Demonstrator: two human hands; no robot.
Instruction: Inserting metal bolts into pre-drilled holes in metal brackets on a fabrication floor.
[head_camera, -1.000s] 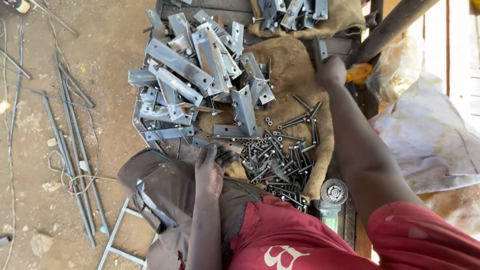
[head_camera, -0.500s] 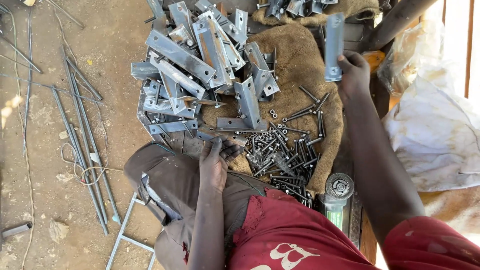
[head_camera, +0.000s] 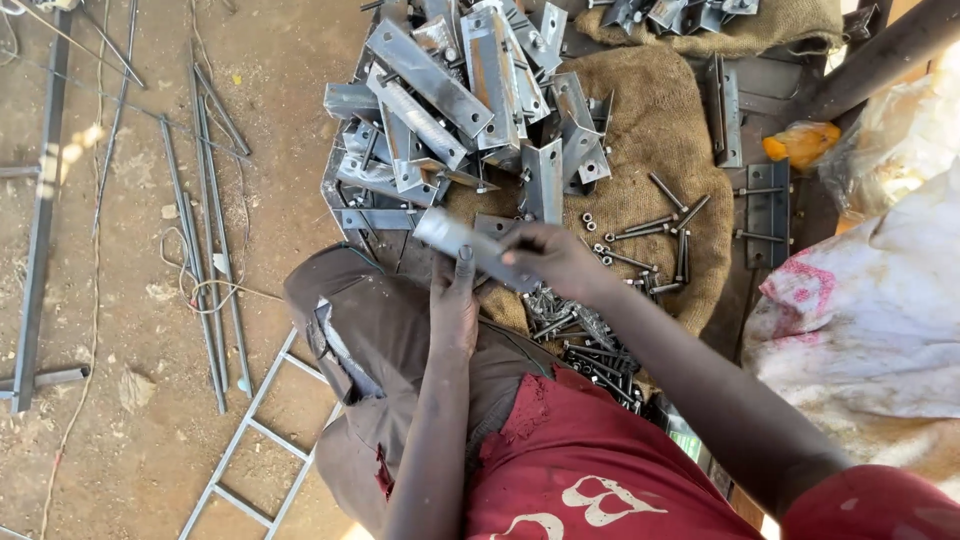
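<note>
A flat grey metal bracket (head_camera: 455, 236) lies slanted between both hands above my knee. My right hand (head_camera: 556, 259) grips its right part. My left hand (head_camera: 453, 302) touches its underside with the thumb raised against it. Just beyond the bracket is a heap of similar angled metal brackets (head_camera: 470, 95) on brown sacking (head_camera: 660, 130). Long bolts and nuts (head_camera: 640, 235) lie scattered on the sacking to the right, and a darker pile of bolts (head_camera: 585, 340) sits by my right forearm.
Thin steel rods (head_camera: 205, 230) and a welded light frame (head_camera: 250, 430) lie on the dirt floor at left. A dark steel bar (head_camera: 45, 200) runs along the far left. A white sack (head_camera: 860, 310) and an orange bag (head_camera: 800, 143) sit at right, near hinge plates (head_camera: 765, 210).
My right hand has come back from the far right with a metal bracket and brought it down in front of me. My left hand has risen from the bolt pile to meet it.
</note>
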